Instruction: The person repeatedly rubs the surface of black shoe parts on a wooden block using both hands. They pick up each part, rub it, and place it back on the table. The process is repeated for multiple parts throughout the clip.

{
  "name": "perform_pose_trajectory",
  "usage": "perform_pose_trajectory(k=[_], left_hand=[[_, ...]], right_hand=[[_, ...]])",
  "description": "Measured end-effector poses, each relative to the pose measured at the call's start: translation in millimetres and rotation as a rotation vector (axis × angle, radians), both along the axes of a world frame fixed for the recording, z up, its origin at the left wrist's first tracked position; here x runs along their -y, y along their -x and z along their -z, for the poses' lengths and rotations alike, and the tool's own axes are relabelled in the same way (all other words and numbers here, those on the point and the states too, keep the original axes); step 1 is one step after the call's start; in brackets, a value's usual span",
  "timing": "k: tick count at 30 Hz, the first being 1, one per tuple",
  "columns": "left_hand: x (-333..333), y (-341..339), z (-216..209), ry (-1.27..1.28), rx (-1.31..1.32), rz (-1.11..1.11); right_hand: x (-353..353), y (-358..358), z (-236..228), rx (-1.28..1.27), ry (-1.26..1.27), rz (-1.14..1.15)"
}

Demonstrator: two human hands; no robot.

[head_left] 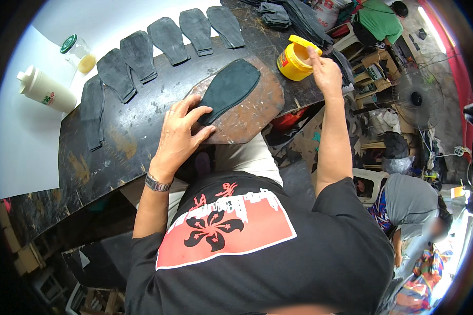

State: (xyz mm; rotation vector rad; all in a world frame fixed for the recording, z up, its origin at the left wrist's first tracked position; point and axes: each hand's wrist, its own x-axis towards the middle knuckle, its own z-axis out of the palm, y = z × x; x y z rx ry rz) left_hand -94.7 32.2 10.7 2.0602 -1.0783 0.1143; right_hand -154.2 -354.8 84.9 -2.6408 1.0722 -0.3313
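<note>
A dark, rounded shoe-upper-like leather piece (231,86) lies on a worn brown board (263,107) that sticks out over the table's near edge. My left hand (178,131) rests at the piece's lower left end, fingers spread, with fingertips touching the piece and the thumb near the board's edge. At the board's right stands a yellow tub (290,64), its yellow lid (305,46) tilted up at the opening. My right hand (327,76) is at the tub's right side with thumb raised against the lid and fingers curled. Whatever those fingers grip is hidden.
Several similar dark pieces (165,41) lie in an arc along the far side of the black table (142,115). A white bottle (47,89) and a green-lidded jar (80,55) stand at left. A fan (416,98) and two other people are on the right.
</note>
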Motion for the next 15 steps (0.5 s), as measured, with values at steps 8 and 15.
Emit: perform_pose_trajectory(k=[8,15], left_hand=[[4,1,1,0.057,-0.006,0.007],[4,3,-1,0.062,-0.027,-0.001]], right_hand=[[-23,31,12,-0.158,-0.150,-0.054],[-83,4,66,0.331,-0.305,-0.692]])
